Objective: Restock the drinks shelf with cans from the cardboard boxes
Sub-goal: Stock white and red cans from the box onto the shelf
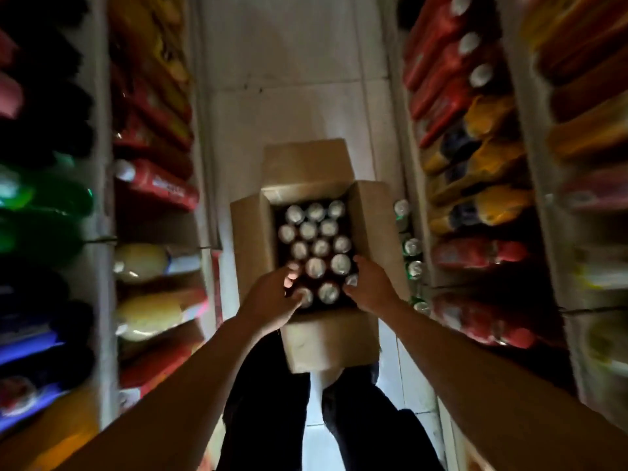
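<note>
An open cardboard box (251, 232) stands on the floor of a narrow aisle, flaps folded out, packed with several dark cans (316, 239) showing silver tops. My left hand (272, 300) reaches into the box's near left corner, fingers curled around a can (304, 295) there. My right hand (368, 287) reaches into the near right corner, fingers curled around another can (351, 279). Low on the right shelf, a row of green cans (412, 248) stands beside the box.
Shelves packed with bottles and cans line both sides of the aisle: red cans (441, 62) and orange bottles (475, 158) right, red packs (159, 185) and yellow bottles (142, 260) left. White tiled floor (289, 79) runs beyond the box. My dark-trousered legs (272, 402) stand behind it.
</note>
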Tool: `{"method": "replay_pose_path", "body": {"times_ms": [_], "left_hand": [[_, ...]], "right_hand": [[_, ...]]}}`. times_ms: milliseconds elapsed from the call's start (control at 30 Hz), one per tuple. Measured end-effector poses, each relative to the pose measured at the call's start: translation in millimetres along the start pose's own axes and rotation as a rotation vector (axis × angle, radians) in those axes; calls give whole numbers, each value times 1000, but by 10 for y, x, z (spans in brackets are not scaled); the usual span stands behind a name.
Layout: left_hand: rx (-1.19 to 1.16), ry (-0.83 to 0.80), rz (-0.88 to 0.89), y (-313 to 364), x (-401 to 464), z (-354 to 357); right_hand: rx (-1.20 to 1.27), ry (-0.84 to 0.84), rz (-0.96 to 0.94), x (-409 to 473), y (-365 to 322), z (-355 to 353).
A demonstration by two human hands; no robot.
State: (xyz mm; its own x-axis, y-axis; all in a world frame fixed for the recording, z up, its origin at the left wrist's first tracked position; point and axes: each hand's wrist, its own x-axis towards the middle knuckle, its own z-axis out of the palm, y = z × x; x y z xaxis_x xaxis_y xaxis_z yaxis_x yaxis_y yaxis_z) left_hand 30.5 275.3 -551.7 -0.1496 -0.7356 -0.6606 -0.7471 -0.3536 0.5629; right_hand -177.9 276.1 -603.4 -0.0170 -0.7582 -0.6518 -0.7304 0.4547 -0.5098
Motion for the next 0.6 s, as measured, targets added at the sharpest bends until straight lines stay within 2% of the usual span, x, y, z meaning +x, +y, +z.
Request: {"method": "replay_pose_path", "body": {"times_ms": [167, 333, 467, 600], "left_hand": [[-49, 46, -39, -521, 298, 273], [-63, 87, -9, -835, 577, 324], [-65, 81, -17, -871, 600, 391], [-47, 56, -16, -695, 411, 393]], "right_hand": [[-131, 10, 6, 892, 543, 704], [-134, 51, 14, 1208, 609, 952], [-121, 75, 5, 1257, 688, 1005], [-86, 132, 17, 868, 419, 668]]}}
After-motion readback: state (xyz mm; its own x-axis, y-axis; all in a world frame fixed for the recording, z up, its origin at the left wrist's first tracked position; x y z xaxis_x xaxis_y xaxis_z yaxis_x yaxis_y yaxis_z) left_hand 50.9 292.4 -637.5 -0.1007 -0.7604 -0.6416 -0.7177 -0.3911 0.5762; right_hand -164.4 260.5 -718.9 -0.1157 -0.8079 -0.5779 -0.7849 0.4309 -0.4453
